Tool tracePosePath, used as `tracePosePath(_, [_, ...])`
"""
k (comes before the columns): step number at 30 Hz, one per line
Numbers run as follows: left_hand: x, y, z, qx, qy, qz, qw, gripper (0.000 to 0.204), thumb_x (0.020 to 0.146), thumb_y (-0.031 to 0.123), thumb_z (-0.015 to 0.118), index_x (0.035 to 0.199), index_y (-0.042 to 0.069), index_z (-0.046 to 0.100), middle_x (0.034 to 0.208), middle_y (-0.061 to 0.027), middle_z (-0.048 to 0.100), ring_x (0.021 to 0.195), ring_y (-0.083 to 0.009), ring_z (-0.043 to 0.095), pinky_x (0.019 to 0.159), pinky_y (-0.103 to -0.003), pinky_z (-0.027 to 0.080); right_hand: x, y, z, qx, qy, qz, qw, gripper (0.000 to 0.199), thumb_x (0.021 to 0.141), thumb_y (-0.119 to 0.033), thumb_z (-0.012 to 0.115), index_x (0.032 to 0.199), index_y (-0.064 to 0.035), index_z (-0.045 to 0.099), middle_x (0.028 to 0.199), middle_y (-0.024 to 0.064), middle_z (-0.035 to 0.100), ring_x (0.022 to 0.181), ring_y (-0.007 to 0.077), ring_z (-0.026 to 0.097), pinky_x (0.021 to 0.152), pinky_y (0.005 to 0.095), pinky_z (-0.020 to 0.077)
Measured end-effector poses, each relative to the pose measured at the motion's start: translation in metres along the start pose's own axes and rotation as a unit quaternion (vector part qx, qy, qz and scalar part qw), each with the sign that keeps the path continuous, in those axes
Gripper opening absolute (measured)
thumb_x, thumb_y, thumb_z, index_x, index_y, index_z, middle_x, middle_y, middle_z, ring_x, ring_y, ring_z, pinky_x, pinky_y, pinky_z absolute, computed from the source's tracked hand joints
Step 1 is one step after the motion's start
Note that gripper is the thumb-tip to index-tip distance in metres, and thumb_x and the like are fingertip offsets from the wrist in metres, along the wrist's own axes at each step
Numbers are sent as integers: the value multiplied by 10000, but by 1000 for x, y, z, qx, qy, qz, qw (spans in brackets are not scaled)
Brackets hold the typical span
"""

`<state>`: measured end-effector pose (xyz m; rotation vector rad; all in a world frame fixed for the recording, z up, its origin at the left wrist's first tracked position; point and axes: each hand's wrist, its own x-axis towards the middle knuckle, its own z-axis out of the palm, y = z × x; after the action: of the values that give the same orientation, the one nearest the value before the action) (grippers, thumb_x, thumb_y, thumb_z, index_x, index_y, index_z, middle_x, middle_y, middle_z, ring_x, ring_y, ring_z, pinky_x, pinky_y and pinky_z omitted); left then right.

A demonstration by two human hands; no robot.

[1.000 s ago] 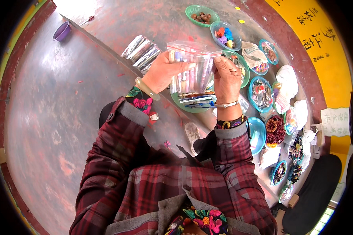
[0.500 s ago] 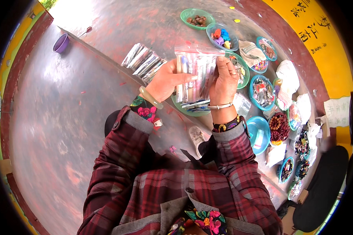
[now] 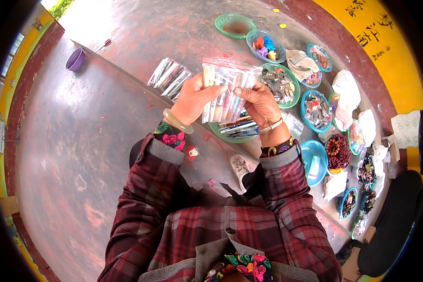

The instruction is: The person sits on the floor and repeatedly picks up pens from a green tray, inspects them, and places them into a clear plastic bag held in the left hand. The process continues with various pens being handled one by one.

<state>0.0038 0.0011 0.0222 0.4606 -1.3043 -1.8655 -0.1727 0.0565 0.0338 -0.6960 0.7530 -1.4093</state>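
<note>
While fingers (image 3: 212, 92) hold bag (image 3: 230, 77), wall (image 3: 406, 84) bears writing (image 3: 387, 20).

Left grip (image 3: 191, 99), right grip (image 3: 264, 106) both pinched; thumbs (image 3: 215, 92) nearly meeting; forearms (image 3: 148, 181) extended forward.

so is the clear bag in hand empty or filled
Filled: pens show through the clear bag, which the left hand and right hand hold.

The daylit floor (image 3: 89, 155) is overexposed at upper left. Contents (image 3: 237, 28) of the farthest green basin (image 3: 220, 22) are blurred. The yellow wall (image 3: 402, 70) is curved.
</note>
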Motion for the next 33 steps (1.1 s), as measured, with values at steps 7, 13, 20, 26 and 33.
tracePosePath(7, [-1,1,-1,-19,-5,-17,1000,285,864,9,569,1146,-14,540,1078,-72,609,988,-145,577,869,-307,463,-2,-1,0,-31,24,-21,999,227,755,-7,693,979,-4,657,940,80,673,872,160,613,832,311,462])
tracePosePath(13, [-3,7,1,-58,-15,-42,997,278,849,42,600,1117,-17,557,1008,-55,624,906,-120,587,803,-275,474,-1,1,-2,-21,27,-31,999,214,749,-9,699,960,-6,665,926,80,677,852,156,616,820,306,462])
tracePosePath(20, [-1,11,6,-27,-34,-53,998,346,818,-25,605,1156,-26,530,1057,-83,622,959,-150,597,856,-308,473,-1,3,-3,-53,36,-15,998,231,736,-6,713,961,4,663,921,88,679,847,160,620,815,307,465])
tracePosePath(26, [0,2,1,-8,10,-55,998,340,809,-30,612,1142,-35,544,1051,-81,626,927,-146,606,821,-293,489,0,2,-4,-46,27,-1,999,230,746,-13,708,970,-1,656,932,85,673,860,162,618,816,304,466])
tracePosePath(33, [0,-2,-1,64,25,-13,998,275,810,19,614,1072,-58,585,970,-64,642,846,-105,590,760,-258,483,3,3,-16,-86,-11,-3,996,247,773,-41,690,1012,6,651,946,63,666,868,139,599,829,292,458])
